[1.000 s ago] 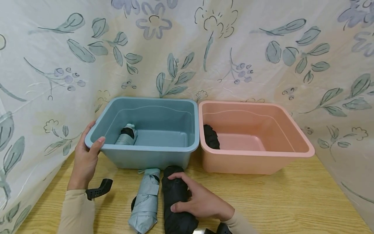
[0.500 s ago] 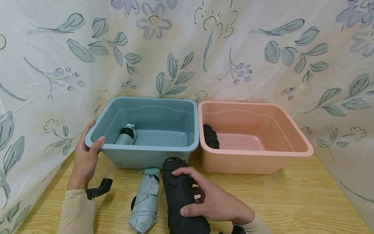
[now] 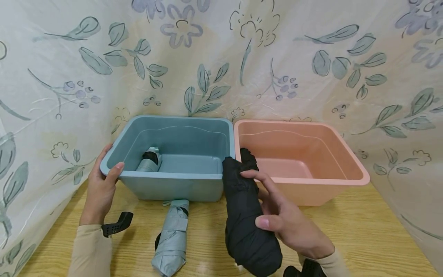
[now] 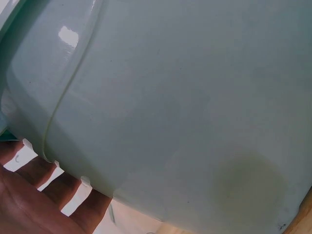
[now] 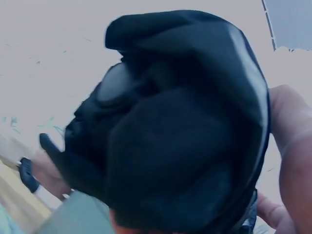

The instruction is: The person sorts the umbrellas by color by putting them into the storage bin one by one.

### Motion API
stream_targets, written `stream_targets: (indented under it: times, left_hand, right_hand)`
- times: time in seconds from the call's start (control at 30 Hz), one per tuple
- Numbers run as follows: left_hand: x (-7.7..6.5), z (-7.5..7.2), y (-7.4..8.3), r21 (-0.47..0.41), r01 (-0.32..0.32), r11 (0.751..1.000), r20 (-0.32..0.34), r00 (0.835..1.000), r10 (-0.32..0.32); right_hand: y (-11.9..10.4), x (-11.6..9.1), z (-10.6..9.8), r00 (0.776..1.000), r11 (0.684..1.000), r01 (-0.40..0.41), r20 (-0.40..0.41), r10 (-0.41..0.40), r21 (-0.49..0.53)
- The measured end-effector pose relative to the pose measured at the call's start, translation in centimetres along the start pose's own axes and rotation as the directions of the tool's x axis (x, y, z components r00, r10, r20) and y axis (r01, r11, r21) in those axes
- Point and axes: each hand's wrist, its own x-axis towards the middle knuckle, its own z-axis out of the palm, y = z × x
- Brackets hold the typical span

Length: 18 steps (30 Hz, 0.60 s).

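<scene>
My right hand (image 3: 290,219) grips a folded black umbrella (image 3: 243,215), thumb on its near side and fingers along the other. The umbrella is raised off the table, its far end overlapping the gap between the bins. In the right wrist view the black umbrella (image 5: 180,126) fills the middle, blurred. My left hand (image 3: 102,184) holds the left front corner of the blue bin (image 3: 173,176), thumb over the rim. The left wrist view shows left-hand fingers (image 4: 63,185) against the bin wall (image 4: 170,107). A folded light-blue umbrella (image 3: 171,238) lies on the table before the blue bin.
Inside the blue bin lies another light-blue umbrella (image 3: 149,159) with a black band. The pink bin (image 3: 308,181) stands right beside it, with a black umbrella (image 3: 247,158) at its left end. A floral cloth (image 3: 204,50) hangs close behind both bins.
My right hand has lifted the black umbrella from beside the light-blue one and carried it right and forward, up toward the pink bin. My left hand stays on the blue bin's corner.
</scene>
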Motion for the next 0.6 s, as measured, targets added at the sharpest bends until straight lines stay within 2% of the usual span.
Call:
stream_targets:
  times: [0.23,0.43,0.6]
  left_hand:
    - [0.2,0.0,0.1,0.01,0.023,1.0,-0.02,1.0,-0.023]
    - [0.3,0.0,0.0,-0.01,0.025,1.0,-0.023,0.999,-0.025]
    - [0.2,0.0,-0.2,-0.011,0.016,1.0,-0.019,1.0,-0.016]
  right_hand:
    - [-2.8,0.6,-2.7,0.992,0.994,0.064,-0.099,-0.073,-0.085]
    - [-5.6,1.6,-5.2,0.985,0.991,-0.053,-0.171,0.031,-0.126]
    - [-7.1,3.0,-7.5,0.967,0.98,-0.128,-0.241,0.089,-0.154]
